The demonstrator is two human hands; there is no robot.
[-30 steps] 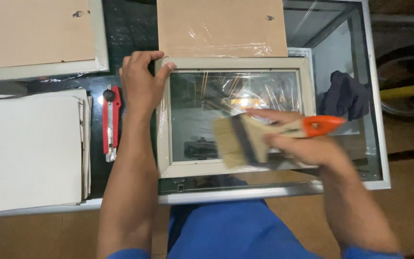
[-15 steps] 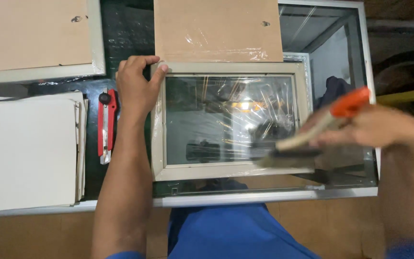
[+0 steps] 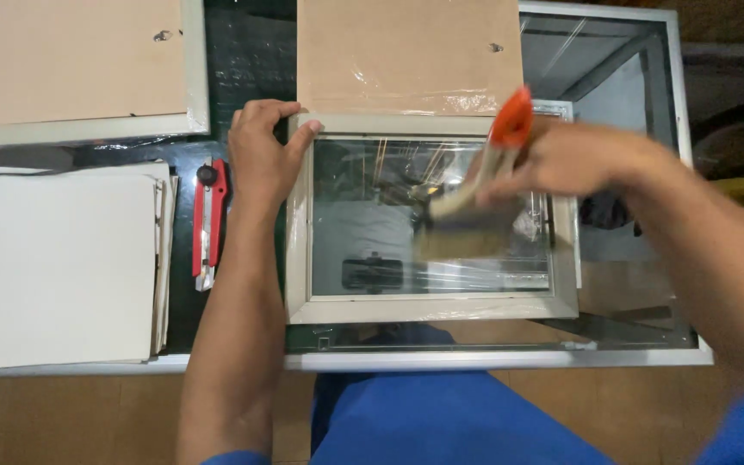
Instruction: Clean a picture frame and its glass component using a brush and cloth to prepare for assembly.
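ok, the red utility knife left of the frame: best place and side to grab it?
Grip the utility knife around the middle of its red body, coming from above with fingers across its narrow width. It lies flat and lengthwise on the dark mat, blade end toward the person, squeezed between the paper stack and the left hand forearm.

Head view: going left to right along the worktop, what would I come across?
Stack of white boards → red utility knife → left hand on the corner of the pale picture frame → paintbrush over the glass → right hand.
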